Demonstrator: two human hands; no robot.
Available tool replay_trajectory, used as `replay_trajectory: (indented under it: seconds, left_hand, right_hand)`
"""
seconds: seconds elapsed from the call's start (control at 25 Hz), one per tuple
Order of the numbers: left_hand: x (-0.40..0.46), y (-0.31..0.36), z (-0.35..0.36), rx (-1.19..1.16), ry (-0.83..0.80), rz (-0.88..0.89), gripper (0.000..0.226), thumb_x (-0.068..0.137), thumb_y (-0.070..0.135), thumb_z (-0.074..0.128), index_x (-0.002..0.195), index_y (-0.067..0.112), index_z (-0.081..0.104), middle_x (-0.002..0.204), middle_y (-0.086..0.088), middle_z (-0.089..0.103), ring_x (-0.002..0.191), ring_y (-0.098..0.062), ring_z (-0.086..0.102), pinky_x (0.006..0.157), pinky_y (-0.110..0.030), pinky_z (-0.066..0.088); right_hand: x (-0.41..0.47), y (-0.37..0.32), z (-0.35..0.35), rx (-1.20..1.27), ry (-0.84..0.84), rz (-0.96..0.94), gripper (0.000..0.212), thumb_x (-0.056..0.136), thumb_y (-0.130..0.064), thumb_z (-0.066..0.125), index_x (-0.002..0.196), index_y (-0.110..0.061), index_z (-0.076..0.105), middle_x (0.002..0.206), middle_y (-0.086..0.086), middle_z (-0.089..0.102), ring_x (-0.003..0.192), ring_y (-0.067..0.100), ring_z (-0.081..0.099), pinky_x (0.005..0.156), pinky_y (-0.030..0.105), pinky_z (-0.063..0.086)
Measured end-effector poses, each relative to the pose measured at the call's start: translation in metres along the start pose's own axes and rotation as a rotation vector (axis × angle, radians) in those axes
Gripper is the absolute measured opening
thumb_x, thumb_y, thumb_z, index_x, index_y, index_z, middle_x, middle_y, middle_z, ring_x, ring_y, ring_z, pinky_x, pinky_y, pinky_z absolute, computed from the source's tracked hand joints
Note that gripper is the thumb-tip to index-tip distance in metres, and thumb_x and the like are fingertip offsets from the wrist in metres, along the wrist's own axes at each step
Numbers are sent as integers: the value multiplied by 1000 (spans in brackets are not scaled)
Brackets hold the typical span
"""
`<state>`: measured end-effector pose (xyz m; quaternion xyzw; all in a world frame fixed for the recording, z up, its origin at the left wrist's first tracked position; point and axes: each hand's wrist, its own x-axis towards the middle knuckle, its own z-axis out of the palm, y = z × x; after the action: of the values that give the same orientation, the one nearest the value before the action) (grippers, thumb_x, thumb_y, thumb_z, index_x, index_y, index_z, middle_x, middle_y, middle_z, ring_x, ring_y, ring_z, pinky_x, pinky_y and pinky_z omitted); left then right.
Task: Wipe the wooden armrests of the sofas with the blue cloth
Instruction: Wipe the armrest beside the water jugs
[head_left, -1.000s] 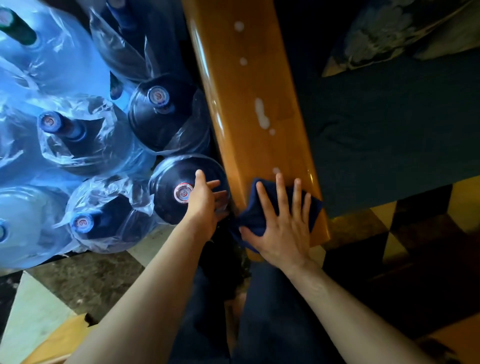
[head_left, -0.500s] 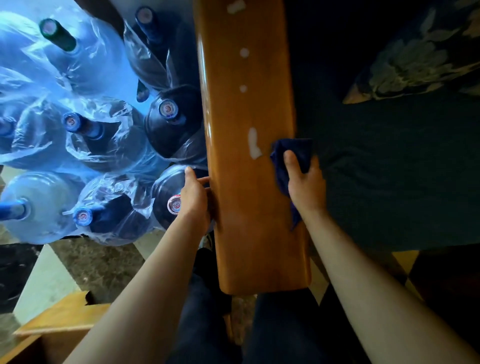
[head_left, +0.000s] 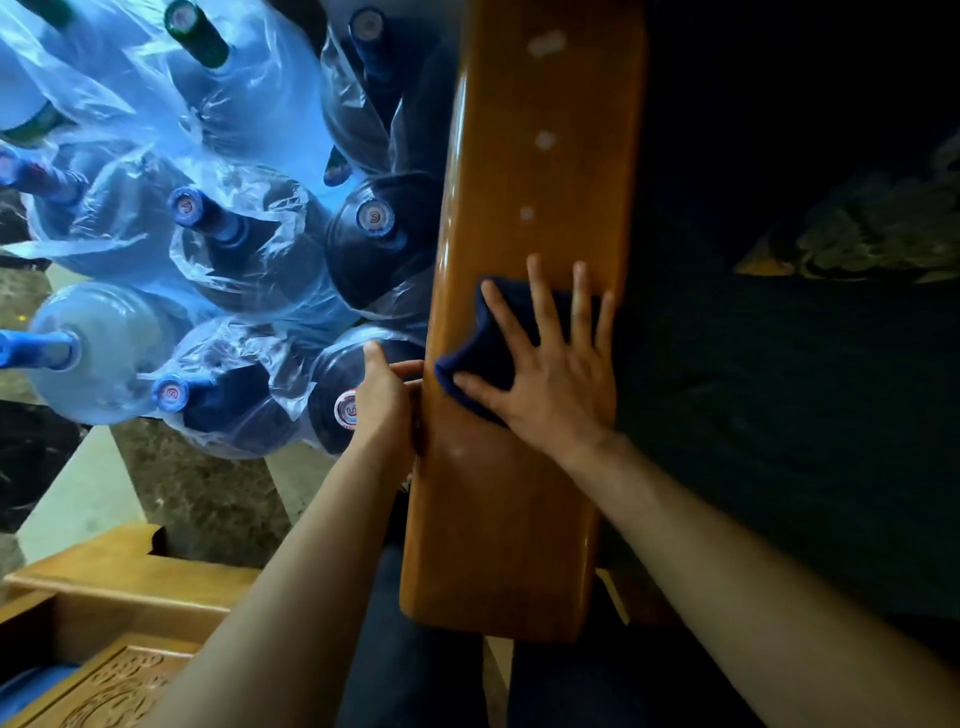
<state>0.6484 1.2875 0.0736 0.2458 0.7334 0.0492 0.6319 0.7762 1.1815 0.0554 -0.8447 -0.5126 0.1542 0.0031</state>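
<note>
A glossy wooden armrest (head_left: 519, 519) runs from the bottom centre to the top of the view, with pale spots on its far part. A dark blue cloth (head_left: 485, 353) lies on its top, about midway. My right hand (head_left: 550, 374) presses flat on the cloth with fingers spread. My left hand (head_left: 382, 400) grips the armrest's left edge, thumb up and fingers curled against the side.
Several large water bottles (head_left: 244, 249) wrapped in clear plastic stand close to the armrest's left side. The dark sofa seat (head_left: 789, 415) and a patterned cushion (head_left: 872, 239) lie to the right. A carved wooden piece (head_left: 114, 623) sits at the bottom left on a tiled floor.
My right hand moved the cloth from the armrest's near end to its right edge, then back onto the top and spread flat. My left hand stayed on the left edge.
</note>
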Motion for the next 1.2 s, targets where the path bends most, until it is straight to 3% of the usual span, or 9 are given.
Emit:
replay_trajectory:
  seconds: [0.12,0.28,0.48,0.6,0.72,0.84,0.92,1.0,1.2]
  left_hand:
    - [3,0,-3,-26,4,4,74,104,65,22,97,9,70,88,-17,76,80,-32,69,74,-39,53]
    - [6,5,-7,-115,35,-25,71,103,66,24,99,11,67,99,-18,76,87,-34,70,85,-46,54]
    - [13,2,-21,-95,19,-63,69,103,64,26,102,9,68,110,-20,75,96,-36,70,89,-50,55]
    - [16,12,-23,-130,-59,-63,66,104,63,29,101,13,71,85,-15,77,78,-33,72,71,-43,57]
    - [23,23,-18,-52,-109,72,64,105,62,27,114,14,68,96,-14,77,88,-29,74,71,-40,57]
    - [21,37,-7,-1,-153,127,69,104,64,24,114,13,68,103,-14,77,98,-32,73,81,-43,57]
    - [19,46,3,28,-160,154,71,104,64,24,111,10,70,101,-15,77,96,-32,72,80,-41,54]
    - [18,56,17,62,-157,171,71,103,63,25,115,9,69,101,-14,76,95,-31,71,81,-41,54]
    - [38,70,49,185,-110,335,92,76,81,21,107,11,71,108,-19,74,103,-35,69,100,-59,51]
  right_hand:
    - [74,-15,-17,-96,-1,-291,83,88,-83,34,160,-44,21,174,5,3,156,46,-5,124,65,1]
    - [87,-30,-18,-163,-24,-597,61,91,-65,43,135,-30,64,158,3,48,157,43,10,123,67,6]
    - [-5,-30,-3,-154,-169,-806,60,91,-66,42,132,-29,64,150,9,55,153,44,24,123,65,8]
    - [55,-53,-15,-224,-192,-666,57,82,-60,47,108,-18,76,114,12,72,131,42,51,125,60,12]
    - [130,-67,-29,-245,-142,-426,48,83,-51,50,99,-15,78,100,11,74,120,37,57,125,58,17]
    - [129,-53,-25,-71,39,-193,50,88,-51,50,120,-21,73,136,8,66,146,36,39,124,60,15]
    - [62,-44,-16,-24,24,-50,66,96,-60,39,156,-34,38,170,6,25,158,39,10,125,62,5]
    - [-7,-32,-10,8,-10,80,76,97,-71,31,163,-40,8,174,5,-2,158,39,-6,125,63,1]
    - [40,-14,-18,92,81,529,96,84,-87,32,162,-36,10,171,13,8,150,50,18,116,64,26]
